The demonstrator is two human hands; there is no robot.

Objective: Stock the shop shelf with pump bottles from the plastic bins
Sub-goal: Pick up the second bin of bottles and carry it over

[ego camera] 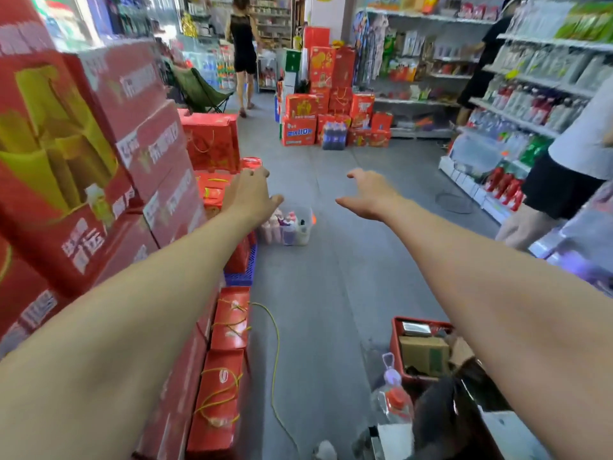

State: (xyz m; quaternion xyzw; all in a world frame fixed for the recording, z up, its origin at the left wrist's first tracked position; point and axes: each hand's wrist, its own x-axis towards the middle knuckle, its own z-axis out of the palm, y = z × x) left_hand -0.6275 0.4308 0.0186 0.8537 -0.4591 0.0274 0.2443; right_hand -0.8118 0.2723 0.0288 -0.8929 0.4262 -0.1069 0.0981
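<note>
Clear plastic bin (307, 216) of pink and purple pump bottles (276, 229) — left hand (249, 194), right hand (371, 196) both loosely spread.

Plastic bin (303, 234) on floor (325, 287), mid-aisle, ahead; pump bottles (277, 227) upright inside it. Stacked cartons (99, 144) along left side of aisle; gift boxes (230, 322) in row on floor at their foot. Crate (243, 270) just left of bin, nearer. Cable (275, 353) on floor beside gift boxes. Shop shelf (517, 118) along right side. Basket (394, 343) on floor, near right, cardboard box (423, 355) in it; jug (394, 401) before basket. Carton pile (331, 107) at far end of aisle, folding chair (202, 91) left of it.
</note>
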